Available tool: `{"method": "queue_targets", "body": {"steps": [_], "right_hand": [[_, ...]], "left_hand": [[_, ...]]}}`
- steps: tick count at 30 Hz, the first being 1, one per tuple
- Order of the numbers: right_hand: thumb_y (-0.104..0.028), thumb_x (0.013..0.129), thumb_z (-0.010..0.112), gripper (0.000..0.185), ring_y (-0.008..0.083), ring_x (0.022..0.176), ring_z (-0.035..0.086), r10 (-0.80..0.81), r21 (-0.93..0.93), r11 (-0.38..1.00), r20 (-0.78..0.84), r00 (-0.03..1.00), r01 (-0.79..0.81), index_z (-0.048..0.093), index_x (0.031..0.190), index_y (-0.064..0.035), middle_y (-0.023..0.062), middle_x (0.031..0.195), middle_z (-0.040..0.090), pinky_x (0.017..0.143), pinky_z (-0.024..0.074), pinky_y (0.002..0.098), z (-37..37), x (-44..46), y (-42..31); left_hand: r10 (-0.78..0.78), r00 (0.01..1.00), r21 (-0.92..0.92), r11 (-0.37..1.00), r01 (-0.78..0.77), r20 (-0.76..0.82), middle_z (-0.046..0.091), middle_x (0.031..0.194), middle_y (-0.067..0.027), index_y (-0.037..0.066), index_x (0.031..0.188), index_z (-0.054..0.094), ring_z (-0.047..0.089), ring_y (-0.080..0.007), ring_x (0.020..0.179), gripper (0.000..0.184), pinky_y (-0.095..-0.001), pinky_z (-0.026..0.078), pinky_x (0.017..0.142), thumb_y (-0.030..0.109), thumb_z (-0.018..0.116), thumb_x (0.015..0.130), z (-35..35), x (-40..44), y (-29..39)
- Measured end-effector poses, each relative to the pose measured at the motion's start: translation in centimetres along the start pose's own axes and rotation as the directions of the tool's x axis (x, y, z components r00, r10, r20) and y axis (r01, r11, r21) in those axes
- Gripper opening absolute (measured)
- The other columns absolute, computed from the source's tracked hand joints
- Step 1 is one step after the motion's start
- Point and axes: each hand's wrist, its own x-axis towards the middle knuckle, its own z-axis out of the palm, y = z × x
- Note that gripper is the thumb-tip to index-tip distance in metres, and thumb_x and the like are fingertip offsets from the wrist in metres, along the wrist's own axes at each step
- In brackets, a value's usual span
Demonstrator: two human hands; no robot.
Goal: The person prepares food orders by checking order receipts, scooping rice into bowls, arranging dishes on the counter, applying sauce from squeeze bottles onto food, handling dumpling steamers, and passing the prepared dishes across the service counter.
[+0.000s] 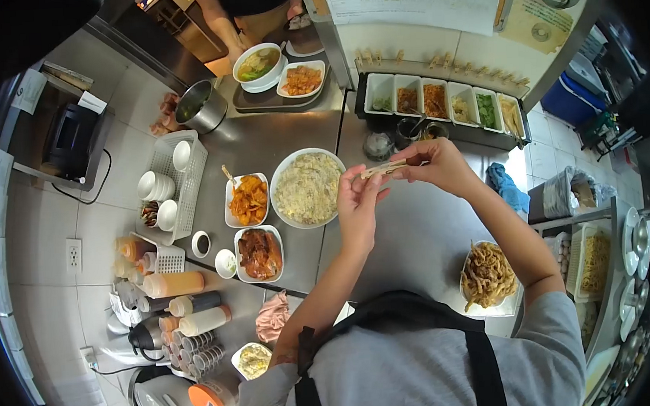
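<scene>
Between my two raised hands is a small light wooden clothespin [384, 169], pinched from both sides above the steel counter. My left hand [359, 197] has its thumb and fingertips on the left end. My right hand [433, 165] grips the other end from the right. Just left of my left hand stands a large white bowl of fried rice [308, 188]. Beyond my hands are small glass jars [378, 146]. A row of similar clothespins [443, 63] is clipped above the topping containers [435, 101].
Left of the bowl are dishes of orange fried pieces [248, 200] and glazed meat [260, 254]. Fried strips [489, 275] sit near my right elbow. A person [250, 14] stands behind a tray [259, 99] with soup [258, 64]. Sauce bottles [174, 284] line the left side.
</scene>
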Motion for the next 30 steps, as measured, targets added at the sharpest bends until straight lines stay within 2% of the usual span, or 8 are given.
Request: {"method": "queue_targets", "body": {"steps": [4,6,8,19,25,26,28,30], "right_hand": [[-0.007,0.077,0.072,0.020,0.0085,0.064,0.062,-0.204,-0.165,0.970,-0.145,0.968,0.179,0.072,0.097,-0.0052,0.0030,0.076,0.069,0.061,0.0499,0.0243,-2.4,3.8,0.1],[-0.012,0.076,0.071,0.014,0.0201,0.064,0.065,-0.255,-0.717,0.695,-0.314,0.914,-0.052,0.073,0.089,-0.0064,0.0099,0.077,0.070,0.064,0.0518,0.0310,-6.1,6.6,-2.5],[-0.016,0.075,0.069,0.013,0.0312,0.071,0.065,-0.578,-0.898,0.439,-0.265,0.771,0.021,0.072,0.083,-0.0066,0.0159,0.078,0.067,0.068,0.0521,0.0377,-12.0,11.2,0.2],[-0.014,0.067,0.074,0.016,0.0325,0.082,0.064,-0.341,-0.970,0.210,-0.192,0.920,-0.125,0.069,0.078,-0.0037,0.0172,0.082,0.067,0.072,0.0515,0.0413,-15.7,22.4,4.5],[-0.010,0.068,0.072,0.025,0.0339,0.084,0.065,-0.284,-0.922,0.332,-0.297,0.912,-0.198,0.068,0.092,-0.0049,0.0170,0.091,0.067,0.075,0.0519,0.0420,-16.6,22.5,4.8],[-0.012,0.069,0.072,0.041,0.0318,0.090,0.065,-0.264,-0.830,0.539,-0.328,0.907,-0.144,0.064,0.109,-0.0083,0.0158,0.099,0.067,0.079,0.0507,0.0430,-16.4,21.1,4.4],[-0.022,0.069,0.076,0.058,0.0251,0.099,0.062,-0.500,-0.911,0.407,-0.281,0.820,-0.064,0.057,0.122,-0.0108,0.0160,0.113,0.063,0.081,0.0492,0.0403,-15.4,19.7,3.9],[-0.030,0.073,0.075,0.036,0.0242,0.078,0.064,-0.545,-0.887,0.460,-0.255,0.799,0.031,0.068,0.101,-0.0098,0.0144,0.086,0.067,0.072,0.0495,0.0358,-12.7,17.3,2.7]], "left_hand": [[0.143,0.989,0.228,0.962,-0.150,0.047,0.061,0.109,-0.0109,0.004,0.130,0.036,0.059,-0.0183,0.101,0.042,-0.0304,0.047,0.087,0.005,0.056,0.092,-2.5,-1.2,-0.7],[0.154,0.985,0.329,0.929,-0.172,0.079,0.061,0.108,-0.0109,0.002,0.128,0.040,0.058,-0.0174,0.101,0.039,-0.0296,0.045,0.089,0.005,0.055,0.092,-3.4,-2.6,-0.4],[0.111,0.990,0.417,0.898,-0.140,0.092,0.060,0.109,-0.0109,0.001,0.125,0.044,0.058,-0.0166,0.101,0.034,-0.0290,0.045,0.090,0.006,0.055,0.093,-4.8,-4.6,-0.5],[0.015,0.947,0.363,0.926,0.107,-0.320,0.061,0.098,-0.0086,-0.001,0.117,0.053,0.060,-0.0138,0.090,0.023,-0.0262,0.049,0.083,0.007,0.052,0.095,-18.6,-16.1,-6.5],[0.036,0.933,0.239,0.970,0.054,-0.359,0.058,0.095,-0.0074,-0.002,0.123,0.045,0.060,-0.0143,0.086,0.030,-0.0265,0.050,0.078,0.007,0.052,0.095,-20.1,-16.7,-6.9],[0.056,0.924,0.222,0.975,0.031,-0.378,0.058,0.095,-0.0072,-0.002,0.125,0.042,0.060,-0.0144,0.085,0.033,-0.0261,0.050,0.077,0.007,0.052,0.095,-20.7,-17.1,-6.9],[0.126,0.907,0.282,0.959,-0.008,-0.401,0.057,0.095,-0.0075,-0.001,0.129,0.037,0.060,-0.0145,0.084,0.038,-0.0258,0.050,0.074,0.010,0.052,0.095,-21.6,-17.6,-6.7],[0.149,0.867,0.302,0.953,0.002,-0.476,0.056,0.096,-0.0080,-0.001,0.131,0.034,0.060,-0.0148,0.083,0.042,-0.0258,0.050,0.072,0.013,0.052,0.096,-22.0,-17.7,-6.3]]}}
